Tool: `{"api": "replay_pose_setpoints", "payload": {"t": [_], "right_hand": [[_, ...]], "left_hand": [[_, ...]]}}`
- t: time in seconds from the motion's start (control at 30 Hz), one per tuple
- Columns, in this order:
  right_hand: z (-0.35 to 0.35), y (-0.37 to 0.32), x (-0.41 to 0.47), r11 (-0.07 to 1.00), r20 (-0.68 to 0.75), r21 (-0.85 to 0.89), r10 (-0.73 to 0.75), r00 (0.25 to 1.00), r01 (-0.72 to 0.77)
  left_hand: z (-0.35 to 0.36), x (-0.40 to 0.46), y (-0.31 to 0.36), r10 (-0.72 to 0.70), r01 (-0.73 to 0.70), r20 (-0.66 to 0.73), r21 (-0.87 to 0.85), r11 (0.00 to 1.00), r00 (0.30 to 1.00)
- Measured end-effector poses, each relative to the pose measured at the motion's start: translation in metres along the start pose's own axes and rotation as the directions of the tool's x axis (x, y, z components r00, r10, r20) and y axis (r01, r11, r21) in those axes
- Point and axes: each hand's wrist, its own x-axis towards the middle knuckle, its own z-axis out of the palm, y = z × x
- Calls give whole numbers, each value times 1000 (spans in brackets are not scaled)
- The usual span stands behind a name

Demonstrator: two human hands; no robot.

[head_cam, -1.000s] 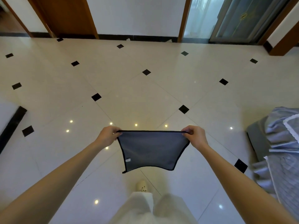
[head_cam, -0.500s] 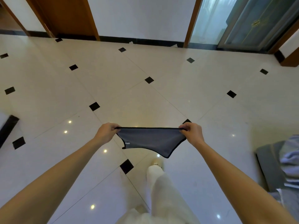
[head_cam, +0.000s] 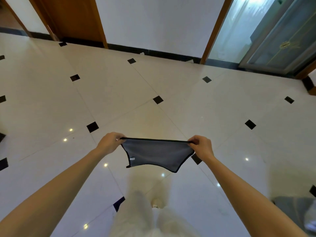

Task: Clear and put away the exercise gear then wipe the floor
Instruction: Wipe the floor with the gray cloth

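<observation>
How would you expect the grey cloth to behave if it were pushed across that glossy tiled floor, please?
The grey cloth is probably floppy: its free lower edge sags and curls between the left hand and right hand. It seems light, held only by pinched corners. On the shiny floor it would likely slide easily, perhaps bunching unless pressed flat.

a grey cloth [head_cam: 156, 154] with black edging hangs in the air above a cream tiled floor [head_cam: 153, 86], its top edge pulled taut and level between the left hand [head_cam: 111, 142] and the right hand [head_cam: 201, 146], each pinching a top corner. the lower edge droops in a curve, and a small white tag shows near its left side. small black diamond tiles dot the glossy floor.
</observation>
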Motion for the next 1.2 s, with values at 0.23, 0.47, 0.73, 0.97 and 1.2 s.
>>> {"api": "replay_pose_setpoints", "payload": {"t": [0.23,0.47,0.73,0.97,1.2], "right_hand": [[-6,-27,96,999,5,35,-26,1000,26],[2,-59,204,999,-14,28,24,1000,-24],[2,-99,330,989,112,-145,12,994,5],[9,-103,441,971,70,-238,-19,997,36],[66,-44,556,965,-40,-233,-133,990,120]], "left_hand": [[-23,99,22,-25,26,-98,7,1000,995],[-68,226,29,-11,10,36,50,999,999],[-117,353,45,6,-13,57,111,994,998],[-113,454,57,10,-9,-12,52,999,1000],[-50,568,22,106,-116,-138,-68,991,985]]}}
